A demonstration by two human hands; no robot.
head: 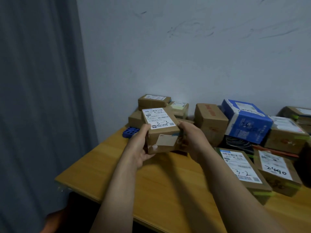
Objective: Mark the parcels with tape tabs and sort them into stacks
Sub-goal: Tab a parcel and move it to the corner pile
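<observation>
Brown parcel point(160, 130), white label uppermost, is held above the wooden table point(151, 182) near frame centre. Left hand point(141, 145) grips its 9 o'clock side, thumb on the top edge and fingers curled beneath. Right hand point(190, 137) clasps the 3 o'clock side, fingers wrapped round. Stacked parcels point(154, 100) stand at the held parcel's 12 o'clock, a blue-and-white box point(247, 121) at 3 o'clock, and a blue rack point(130, 131) at 9 o'clock.

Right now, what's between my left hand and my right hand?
A brown parcel with a white shipping label. The left hand and right hand grip its opposite sides, as the head view shows.
</observation>
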